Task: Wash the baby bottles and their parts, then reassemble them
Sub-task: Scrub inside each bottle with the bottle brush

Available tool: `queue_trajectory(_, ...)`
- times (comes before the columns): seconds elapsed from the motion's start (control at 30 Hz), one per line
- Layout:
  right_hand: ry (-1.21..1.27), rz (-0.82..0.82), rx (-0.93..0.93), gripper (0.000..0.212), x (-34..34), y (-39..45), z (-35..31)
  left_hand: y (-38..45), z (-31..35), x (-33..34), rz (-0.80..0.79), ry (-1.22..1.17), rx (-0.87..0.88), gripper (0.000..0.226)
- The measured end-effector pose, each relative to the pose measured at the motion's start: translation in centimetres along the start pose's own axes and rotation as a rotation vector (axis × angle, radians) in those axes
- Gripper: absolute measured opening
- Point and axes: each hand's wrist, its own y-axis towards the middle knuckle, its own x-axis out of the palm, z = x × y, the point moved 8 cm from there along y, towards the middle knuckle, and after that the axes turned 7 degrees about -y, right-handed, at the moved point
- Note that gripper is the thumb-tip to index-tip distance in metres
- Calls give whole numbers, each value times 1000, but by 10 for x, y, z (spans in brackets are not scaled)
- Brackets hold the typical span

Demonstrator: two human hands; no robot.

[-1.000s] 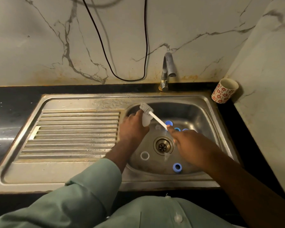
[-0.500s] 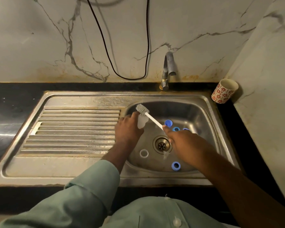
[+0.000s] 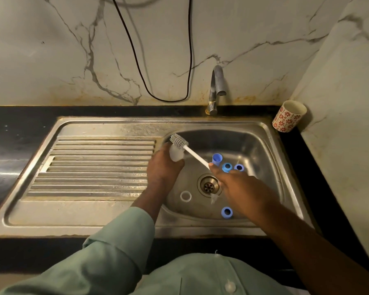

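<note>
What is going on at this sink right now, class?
A person is washing baby bottle parts over the sink basin. The left hand holds a small clear bottle, and the right hand grips the white handle of a bottle brush, whose bristled head sits at the bottle's top. Blue rings and a white ring lie in the basin around the drain. No water shows at the tap.
</note>
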Motion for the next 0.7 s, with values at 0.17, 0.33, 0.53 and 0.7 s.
queue_trajectory(0.17,102,92,-4,60,-2,-7,7,-11,7,0,25,-230,-56,63)
queue_trajectory(0.33,161,164,4,59,-8,-10,9,-28,24,20,-1,-337,-31,69)
queue_trajectory(0.53,231,142,-28,55,0,-20,20,-23,16,11,104,-392,-55,53)
queue_trajectory(0.7,401,191,-47,53,-9,-6,5,-19,8,16,111,-506,-145,63)
